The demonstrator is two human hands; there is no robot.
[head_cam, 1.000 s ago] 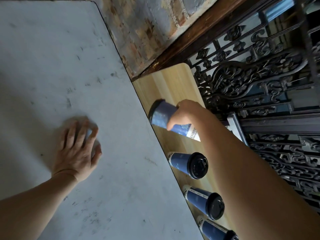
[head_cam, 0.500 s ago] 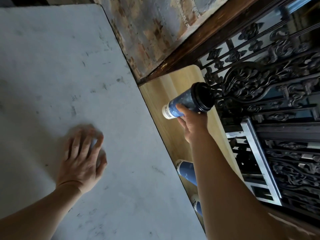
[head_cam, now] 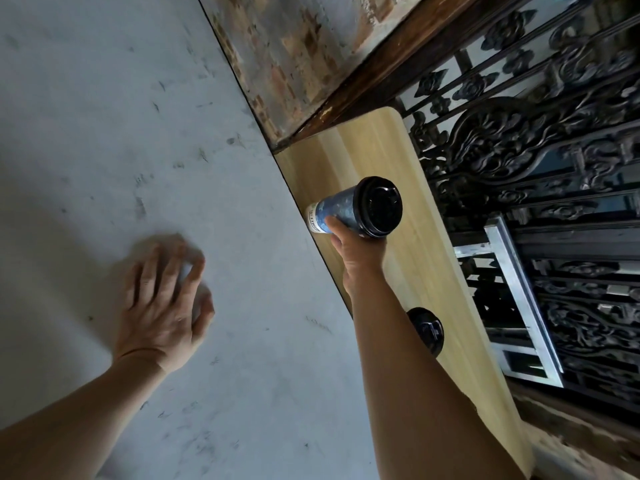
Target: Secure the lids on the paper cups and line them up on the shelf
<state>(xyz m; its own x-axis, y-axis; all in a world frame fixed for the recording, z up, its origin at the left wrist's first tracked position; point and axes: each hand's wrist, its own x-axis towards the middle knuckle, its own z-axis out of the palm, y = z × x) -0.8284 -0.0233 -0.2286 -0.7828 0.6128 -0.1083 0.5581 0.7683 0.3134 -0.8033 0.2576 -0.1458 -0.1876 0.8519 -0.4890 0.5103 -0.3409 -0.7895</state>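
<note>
Now your left hand (head_cam: pixel 166 299) is lying spread flat on the grey wall, while your right hand (head_cam: pixel 356 244) is gripping the lidded paper cup (head_cam: pixel 341 211), which has turned upright over the shelf (head_cam: pixel 374 147). Beyond it open board is waiting; the railing (head_cam: pixel 519 150) is standing near.

Dim daylight is filtering through the dark carved lattice screen (head_cam: pixel 540 161) at right, falling softly on the pale grey tabletop (head_cam: pixel 104 133). Wide-angle distortion is bending the frame edges; the upper-centre brickwork is blurring.
</note>
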